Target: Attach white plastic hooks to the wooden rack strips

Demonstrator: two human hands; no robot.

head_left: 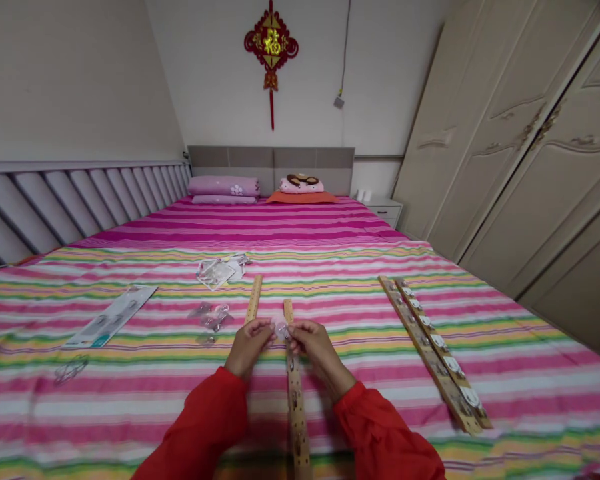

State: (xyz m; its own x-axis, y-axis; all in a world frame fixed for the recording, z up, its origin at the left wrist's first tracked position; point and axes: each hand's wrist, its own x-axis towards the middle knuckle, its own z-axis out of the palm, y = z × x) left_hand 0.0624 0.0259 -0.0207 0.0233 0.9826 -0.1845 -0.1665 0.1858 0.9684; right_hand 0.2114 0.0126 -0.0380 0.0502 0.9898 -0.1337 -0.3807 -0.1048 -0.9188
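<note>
Over the upper part of a perforated wooden strip (296,400), both hands meet at a small clear plastic bag (281,328). My left hand (253,343) pinches the bag's left side. On its right, my right hand (314,343) has its fingers closed at the bag, near a small metal piece (287,335). Several small metal pieces sit along the strip below the hands. A second wooden strip (254,297) lies partly behind my left hand. Small clear bags with metal parts (213,316) rest on the striped cloth to the left.
Two wooden strips (420,340) with metal and white round parts lie at the right. A white card (111,316), a wire bundle (71,368) and a pile of packets (223,270) are at the left. Pillows (223,187) lie by the headboard.
</note>
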